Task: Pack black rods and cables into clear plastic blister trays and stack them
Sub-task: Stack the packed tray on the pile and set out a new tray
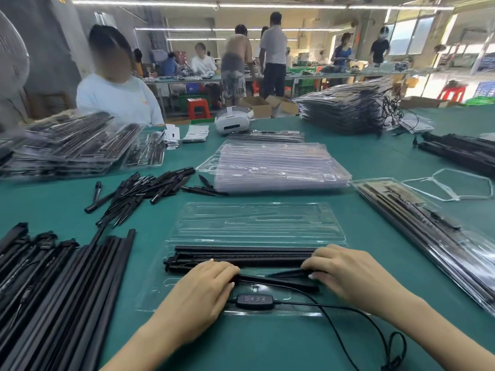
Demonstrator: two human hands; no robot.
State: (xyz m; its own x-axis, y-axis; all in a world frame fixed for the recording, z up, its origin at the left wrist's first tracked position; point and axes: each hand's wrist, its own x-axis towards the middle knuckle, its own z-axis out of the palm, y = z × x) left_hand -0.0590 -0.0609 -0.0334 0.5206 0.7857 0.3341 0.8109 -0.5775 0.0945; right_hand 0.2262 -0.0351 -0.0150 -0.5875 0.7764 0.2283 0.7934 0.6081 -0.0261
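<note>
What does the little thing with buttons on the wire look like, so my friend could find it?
Start at the open clear plastic blister tray lying on the green table right in front of the person. Look at its near edge, between the left hand and right hand. There sits a small black oval controller on a thin cable, the only piece with a row of buttons.

Hidden and cut-off parts at our packing table

Our left hand point(199, 287) covers the rods' point(241, 257) near ends; the cable point(348, 325) runs off the bottom edge.

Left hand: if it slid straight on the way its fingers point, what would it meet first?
The left hand points up and right across the open tray. It would probably meet the black rods first; depth is hard to judge.
</note>
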